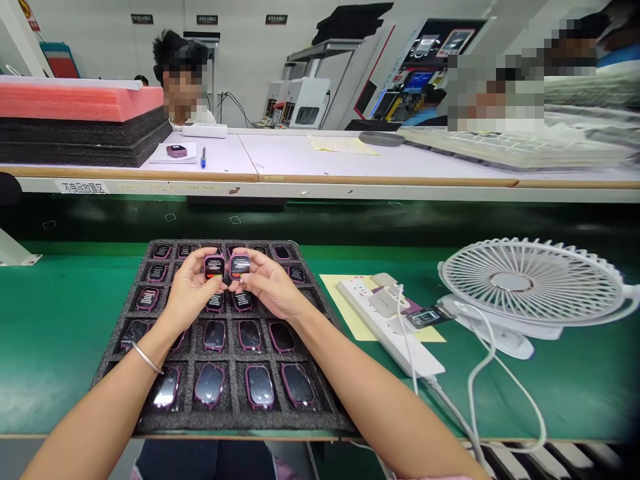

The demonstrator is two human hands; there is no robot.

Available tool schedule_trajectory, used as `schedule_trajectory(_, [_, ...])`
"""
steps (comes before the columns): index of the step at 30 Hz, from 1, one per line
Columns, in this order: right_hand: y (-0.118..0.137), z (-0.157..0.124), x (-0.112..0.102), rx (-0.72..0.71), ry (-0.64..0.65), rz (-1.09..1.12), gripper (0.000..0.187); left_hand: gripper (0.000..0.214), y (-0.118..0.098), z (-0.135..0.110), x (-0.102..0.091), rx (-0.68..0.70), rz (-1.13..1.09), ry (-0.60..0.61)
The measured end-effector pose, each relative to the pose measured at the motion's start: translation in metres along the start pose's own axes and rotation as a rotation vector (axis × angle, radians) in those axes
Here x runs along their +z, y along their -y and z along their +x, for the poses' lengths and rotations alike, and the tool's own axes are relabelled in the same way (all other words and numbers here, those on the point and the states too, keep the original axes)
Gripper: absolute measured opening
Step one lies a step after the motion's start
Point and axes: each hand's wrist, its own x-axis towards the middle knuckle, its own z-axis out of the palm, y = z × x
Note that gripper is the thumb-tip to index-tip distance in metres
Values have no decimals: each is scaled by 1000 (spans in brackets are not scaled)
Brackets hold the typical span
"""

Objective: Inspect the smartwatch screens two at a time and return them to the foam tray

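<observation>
Over the far half of a black foam tray (197, 417), my left hand (193, 283) is closed on a purple-framed smartwatch body (215, 267) with a lit screen showing text. Close beside it, my right hand (270, 283) grips a second smartwatch body (241, 267), its screen also lit. Both screens face up toward me, held between thumbs and fingers. Several more watch bodies lie in the tray's compartments, such as one at the front (260, 387). Some far ones show text; the near ones look dark and glossy. My hands and forearms hide part of the tray.
On the green table (60, 333), a white power strip (390, 327) with plugged chargers and cables lies to the right, beside a white fan (530, 283). A raised shelf (290, 157) behind bears foam sheets (75, 127), a pen and another watch. People are beyond it.
</observation>
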Motion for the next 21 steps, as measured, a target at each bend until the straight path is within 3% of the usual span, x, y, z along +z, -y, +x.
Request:
schedule_trajectory(9, [4, -2, 2, -11, -36, -25, 47, 55, -7, -4, 1, -66, -62, 32])
schedule_trajectory(21, [1, 0, 1, -26, -101, -87, 36, 44, -8, -6, 2, -123, -67, 37])
